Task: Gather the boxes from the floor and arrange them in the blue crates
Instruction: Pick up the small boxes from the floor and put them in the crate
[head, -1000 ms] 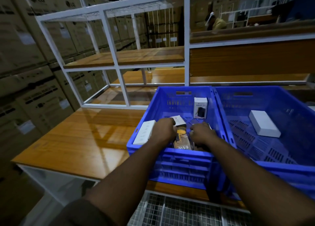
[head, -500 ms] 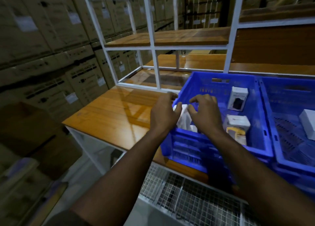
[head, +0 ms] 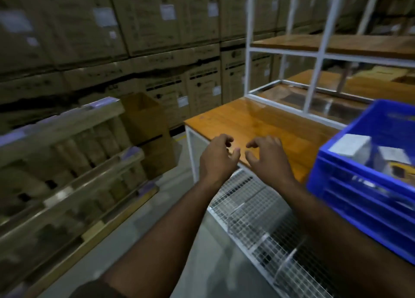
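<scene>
Head view: two empty hands (head: 242, 158).

Dim warehouse. Stacked cardboard cartons (head: 157, 28) line the far wall. Wooden tabletop (head: 258, 122) with white shelving frame (head: 314, 57) at right; grey concrete floor (head: 179, 208).

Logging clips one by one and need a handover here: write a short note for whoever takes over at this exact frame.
Left hand: empty, fingers loosely curled, over the table edge.
Right hand: empty, the same, beside it.
Blue crate sits on the table at right, outside both hands; it holds a white box and at least one more, blurred.
Done: some boxes are in the crate.
Left: fetch more boxes from the floor; none show in this view, so look around first.
</scene>
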### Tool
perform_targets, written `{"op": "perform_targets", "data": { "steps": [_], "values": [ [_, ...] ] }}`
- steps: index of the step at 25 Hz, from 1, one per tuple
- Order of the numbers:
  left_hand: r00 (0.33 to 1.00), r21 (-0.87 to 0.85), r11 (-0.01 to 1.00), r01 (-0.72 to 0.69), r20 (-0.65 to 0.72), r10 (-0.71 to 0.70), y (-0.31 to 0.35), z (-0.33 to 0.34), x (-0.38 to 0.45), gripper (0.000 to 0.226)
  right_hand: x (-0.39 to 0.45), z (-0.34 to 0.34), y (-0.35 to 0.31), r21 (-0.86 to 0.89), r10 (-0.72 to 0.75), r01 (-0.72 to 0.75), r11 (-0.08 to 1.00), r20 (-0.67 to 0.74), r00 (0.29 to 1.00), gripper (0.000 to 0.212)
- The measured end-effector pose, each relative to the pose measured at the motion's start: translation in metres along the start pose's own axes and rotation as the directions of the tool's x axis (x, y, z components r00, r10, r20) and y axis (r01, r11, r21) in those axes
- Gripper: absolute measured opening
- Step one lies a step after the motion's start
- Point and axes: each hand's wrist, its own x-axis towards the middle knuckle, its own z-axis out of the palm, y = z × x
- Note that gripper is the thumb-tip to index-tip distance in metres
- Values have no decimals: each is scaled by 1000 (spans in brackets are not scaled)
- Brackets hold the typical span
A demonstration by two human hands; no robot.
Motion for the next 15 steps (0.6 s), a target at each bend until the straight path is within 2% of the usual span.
{"op": "perform_targets", "data": {
  "steps": [4, 8, 11, 15],
  "values": [
    [974, 45, 974, 221, -66, -218, -98, -70, -73, 31, -52, 76, -94, 65, -106, 95, 993, 211, 972, 19],
    [890, 71, 890, 451, -116, -442, -187, -139, -168, 32, -117, 150, -189, 149, -197, 148, 978, 406, 892, 25],
    [801, 77, 804, 590, -179, -571, -239, -186, -235, 34, -161, 195, -255, 234, -310, 215, 948, 529, 790, 29],
    [630, 31, 653, 756, -301, -715, -295, -244, -320, 34, -215, 243, -338, 378, -493, 318, 869, 621, 609, 25]
  ]
}}
